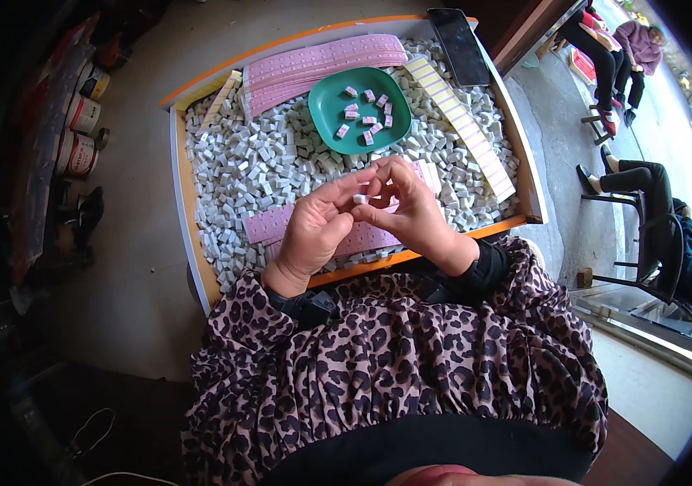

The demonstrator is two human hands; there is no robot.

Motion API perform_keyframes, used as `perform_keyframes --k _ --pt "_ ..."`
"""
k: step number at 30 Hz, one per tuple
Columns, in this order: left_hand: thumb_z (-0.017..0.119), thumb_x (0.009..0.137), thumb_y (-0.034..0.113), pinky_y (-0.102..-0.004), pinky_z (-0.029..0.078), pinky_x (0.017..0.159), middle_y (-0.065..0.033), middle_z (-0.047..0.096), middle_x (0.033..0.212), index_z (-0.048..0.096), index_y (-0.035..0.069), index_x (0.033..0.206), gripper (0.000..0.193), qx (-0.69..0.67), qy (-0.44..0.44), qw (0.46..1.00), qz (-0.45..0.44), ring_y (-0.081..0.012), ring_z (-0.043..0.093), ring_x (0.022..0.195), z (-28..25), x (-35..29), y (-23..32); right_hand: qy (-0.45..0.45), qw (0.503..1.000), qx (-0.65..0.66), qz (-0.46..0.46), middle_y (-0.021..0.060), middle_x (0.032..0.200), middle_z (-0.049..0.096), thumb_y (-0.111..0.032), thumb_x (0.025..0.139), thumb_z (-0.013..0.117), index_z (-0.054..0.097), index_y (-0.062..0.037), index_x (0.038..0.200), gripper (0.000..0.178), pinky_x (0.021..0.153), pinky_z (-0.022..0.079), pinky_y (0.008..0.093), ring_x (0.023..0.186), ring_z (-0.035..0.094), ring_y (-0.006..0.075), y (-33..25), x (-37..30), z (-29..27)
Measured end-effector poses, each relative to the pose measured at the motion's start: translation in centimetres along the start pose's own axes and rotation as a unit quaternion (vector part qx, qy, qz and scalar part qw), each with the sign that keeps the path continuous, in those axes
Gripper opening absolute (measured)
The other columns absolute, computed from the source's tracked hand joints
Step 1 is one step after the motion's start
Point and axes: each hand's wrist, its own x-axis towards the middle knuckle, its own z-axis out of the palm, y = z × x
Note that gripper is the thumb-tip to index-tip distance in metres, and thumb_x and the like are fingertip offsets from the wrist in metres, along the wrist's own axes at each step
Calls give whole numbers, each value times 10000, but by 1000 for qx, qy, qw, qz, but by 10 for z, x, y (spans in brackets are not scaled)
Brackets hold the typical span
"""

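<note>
Left hand [313,231] and right hand [415,211] raised together, fingertips meeting, fingers curled in pinch.

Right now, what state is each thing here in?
Left hand: fingers curled, pinching a small white block.
Right hand: fingertips meeting the left at the block.
Tray: filled with loose white blocks.
Green dish: holds a few pink-labelled blocks, mostly bare.
Pink strips: stacked flat at the far side.
Yellow strip: lying across the blocks.
Phone: screen dark, resting on the tray corner.
</note>
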Motion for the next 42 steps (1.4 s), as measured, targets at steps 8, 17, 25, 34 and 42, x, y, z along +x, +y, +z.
perform_keyframes --k 8,17,25,34,42 --pt "536 903 -42 -264 527 833 -100 651 1069 591 -32 1128 232 97 65 993 34 -132 634 948 -6 4 -11 12 994 -93 -56 42 1052 521 7 761 660 557 -67 937 217 718 437 227 926 535 135 4 -1 0" --pt "634 841 13 -287 524 695 -95 674 875 642 17 1041 201 412 108 891 160 -198 664 772 -15 59 8 44 943 -315 -100 74 984 568 -13 746 669 601 -75 988 259 739 459 303 947 550 240 16 2 -18" --pt "673 765 42 -377 491 715 -114 615 835 651 22 858 97 584 136 781 175 -305 600 809 -40 41 2 -36 876 -456 -152 77 921 542 -73 753 640 614 -100 1001 251 762 454 369 875 531 279 20 7 -13" --pt "715 722 100 -406 478 727 -109 571 815 645 23 794 126 709 125 681 133 -307 566 825 -41 43 -1 -68 861 -471 -179 84 897 519 -77 761 603 577 -66 921 162 751 455 378 868 527 275 23 14 -10" --pt "715 716 88 -400 479 726 -130 588 855 633 15 856 178 734 116 660 109 -322 567 811 -46 53 -5 -92 850 -483 -186 100 880 511 -71 767 590 550 -48 877 119 741 464 378 856 527 286 21 14 -9"
